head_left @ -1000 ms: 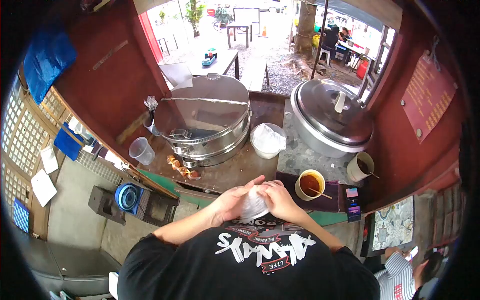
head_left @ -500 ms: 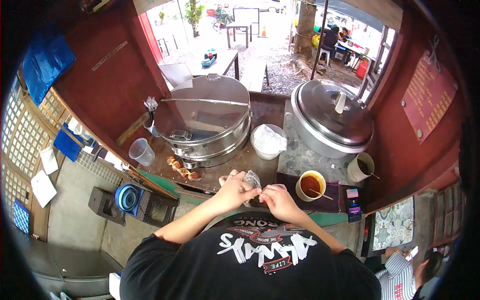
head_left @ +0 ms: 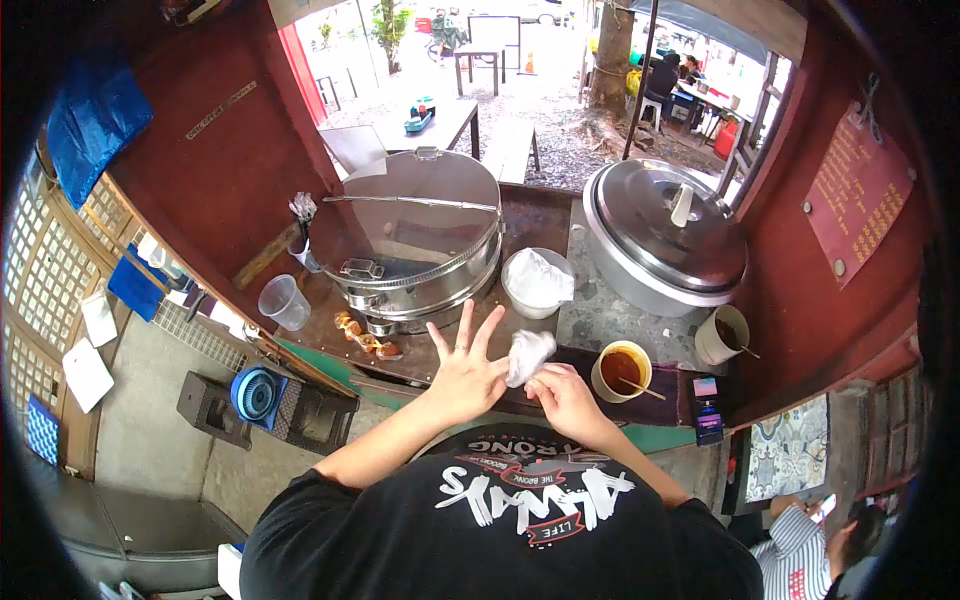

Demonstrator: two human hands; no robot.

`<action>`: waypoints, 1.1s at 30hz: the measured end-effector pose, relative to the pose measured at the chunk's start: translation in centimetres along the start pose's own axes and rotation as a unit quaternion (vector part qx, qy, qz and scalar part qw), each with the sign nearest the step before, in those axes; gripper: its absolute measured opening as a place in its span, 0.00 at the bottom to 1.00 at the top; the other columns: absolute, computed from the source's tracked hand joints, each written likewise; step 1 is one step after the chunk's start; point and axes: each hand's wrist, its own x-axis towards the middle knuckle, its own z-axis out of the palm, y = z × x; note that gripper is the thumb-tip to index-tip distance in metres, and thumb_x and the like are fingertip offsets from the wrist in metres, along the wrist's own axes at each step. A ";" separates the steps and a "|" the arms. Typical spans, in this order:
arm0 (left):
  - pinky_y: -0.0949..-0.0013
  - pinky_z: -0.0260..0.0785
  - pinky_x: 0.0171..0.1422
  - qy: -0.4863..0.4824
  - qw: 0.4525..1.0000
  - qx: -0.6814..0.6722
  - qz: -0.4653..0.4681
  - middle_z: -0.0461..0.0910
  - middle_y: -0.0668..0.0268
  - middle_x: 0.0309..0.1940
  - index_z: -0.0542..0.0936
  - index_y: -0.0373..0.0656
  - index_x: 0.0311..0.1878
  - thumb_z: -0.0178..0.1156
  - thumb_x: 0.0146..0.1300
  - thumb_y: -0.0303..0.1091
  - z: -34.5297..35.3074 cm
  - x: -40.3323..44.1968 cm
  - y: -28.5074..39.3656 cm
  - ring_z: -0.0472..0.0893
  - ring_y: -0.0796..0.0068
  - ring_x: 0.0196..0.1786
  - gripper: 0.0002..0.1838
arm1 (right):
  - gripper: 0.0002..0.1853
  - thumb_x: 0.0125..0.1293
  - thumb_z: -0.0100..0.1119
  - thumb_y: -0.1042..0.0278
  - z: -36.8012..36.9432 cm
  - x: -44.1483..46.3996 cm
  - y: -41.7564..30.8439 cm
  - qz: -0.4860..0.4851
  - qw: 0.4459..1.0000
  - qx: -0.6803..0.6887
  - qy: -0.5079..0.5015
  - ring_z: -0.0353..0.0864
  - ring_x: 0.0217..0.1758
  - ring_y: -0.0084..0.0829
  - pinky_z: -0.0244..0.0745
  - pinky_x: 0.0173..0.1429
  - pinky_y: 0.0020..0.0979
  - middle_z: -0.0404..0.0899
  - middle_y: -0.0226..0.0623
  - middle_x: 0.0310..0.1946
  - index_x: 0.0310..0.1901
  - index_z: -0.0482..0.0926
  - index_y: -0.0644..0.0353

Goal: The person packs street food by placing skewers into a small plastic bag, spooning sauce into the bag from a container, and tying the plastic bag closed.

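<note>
A small clear plastic bag [head_left: 530,356], whitish inside, sticks up between my hands at the counter's front edge. My right hand [head_left: 562,392] pinches its lower end. My left hand [head_left: 467,372] is beside the bag with several fingers spread wide; its thumb side touches or nearly touches the bag. Right of my hands stands a tub of orange-red sauce [head_left: 621,371] with a stick in it. Beyond them is a white tub [head_left: 537,283] with a white plastic bag in its mouth. Small tied bags of brown sauce [head_left: 366,337] lie to the left.
A round steel steamer [head_left: 410,240] stands at centre left, a lidded pot [head_left: 665,235] at right. Also on the counter are a clear cup [head_left: 285,302], a second tub [head_left: 721,334] and a phone [head_left: 706,409]. A person in stripes [head_left: 800,555] is at lower right.
My left hand has opened, its fingers spreading upward. The small bag now stands upright above my right fingers, after being lower and partly covered by my hands.
</note>
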 end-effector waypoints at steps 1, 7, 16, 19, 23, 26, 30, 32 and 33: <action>0.14 0.22 0.61 -0.025 0.999 0.034 -0.012 0.50 0.55 0.73 0.84 0.56 0.43 0.61 0.61 0.46 -0.3 0.0 -0.1 0.32 0.39 0.77 0.11 | 0.04 0.62 0.55 0.75 0.0 0.1 -0.1 -0.003 1.000 0.001 0.006 0.77 0.42 0.44 0.69 0.52 0.40 0.78 0.41 0.32 0.30 0.77 0.62; 0.24 0.31 0.70 -0.034 0.986 -0.159 0.035 0.66 0.61 0.60 0.82 0.47 0.36 0.61 0.62 0.44 -0.9 0.1 -1.4 0.57 0.56 0.73 0.11 | 0.06 0.64 0.54 0.73 0.8 -0.1 0.4 -0.029 0.999 -0.001 0.025 0.77 0.40 0.42 0.68 0.50 0.38 0.76 0.39 0.32 0.30 0.77 0.63; 0.49 0.69 0.34 -0.120 0.977 -0.175 0.032 0.78 0.50 0.22 0.75 0.40 0.32 0.54 0.67 0.45 -1.8 0.5 -0.4 0.78 0.43 0.30 0.17 | 0.05 0.59 0.63 0.70 0.2 0.1 -0.7 -0.049 0.995 -0.071 0.048 0.74 0.44 0.38 0.69 0.51 0.36 0.75 0.35 0.37 0.35 0.84 0.60; 0.48 0.69 0.36 -0.152 0.981 -0.118 0.023 0.79 0.51 0.24 0.77 0.41 0.32 0.54 0.67 0.48 -2.1 0.4 -0.8 0.79 0.45 0.32 0.18 | 0.05 0.58 0.64 0.71 0.0 0.2 -0.9 -0.045 0.997 -0.043 0.038 0.75 0.43 0.37 0.71 0.48 0.36 0.76 0.34 0.36 0.34 0.84 0.60; 0.50 0.70 0.37 -0.182 0.971 -0.150 0.026 0.79 0.54 0.24 0.79 0.43 0.34 0.55 0.66 0.49 -3.2 0.1 -1.1 0.79 0.46 0.32 0.18 | 0.06 0.58 0.64 0.72 0.0 0.2 -0.4 -0.080 0.996 -0.021 0.017 0.77 0.41 0.36 0.74 0.44 0.33 0.77 0.35 0.35 0.36 0.84 0.60; 0.55 0.70 0.40 -0.214 0.950 -0.224 0.049 0.79 0.59 0.27 0.80 0.44 0.35 0.55 0.67 0.49 -3.5 0.1 -2.2 0.79 0.50 0.36 0.17 | 0.06 0.58 0.63 0.74 -0.4 0.4 -0.9 -0.102 0.995 -0.015 -0.016 0.79 0.39 0.36 0.76 0.44 0.33 0.80 0.36 0.34 0.37 0.84 0.61; 0.60 0.66 0.54 -0.165 0.924 -0.311 0.152 0.76 0.66 0.37 0.79 0.44 0.34 0.54 0.69 0.49 -2.1 0.7 -5.8 0.74 0.59 0.51 0.18 | 0.07 0.60 0.62 0.74 -1.7 0.9 -2.7 -0.093 0.994 0.027 -0.056 0.81 0.38 0.34 0.77 0.44 0.31 0.83 0.37 0.36 0.39 0.85 0.61; 0.60 0.58 0.65 -0.146 0.894 -0.394 0.159 0.73 0.67 0.43 0.79 0.42 0.37 0.53 0.70 0.47 -0.2 0.9 -7.7 0.65 0.63 0.62 0.17 | 0.08 0.61 0.63 0.73 -1.9 1.2 -3.5 -0.042 0.990 0.118 -0.063 0.83 0.38 0.31 0.77 0.45 0.29 0.84 0.38 0.36 0.41 0.86 0.60; 0.61 0.57 0.65 -0.111 0.878 -0.449 0.127 0.71 0.66 0.46 0.79 0.42 0.38 0.54 0.70 0.46 1.0 0.9 -7.6 0.65 0.65 0.61 0.16 | 0.08 0.62 0.63 0.72 -1.8 1.6 -3.8 -0.019 0.985 0.161 -0.052 0.83 0.37 0.29 0.76 0.44 0.27 0.85 0.38 0.37 0.42 0.86 0.61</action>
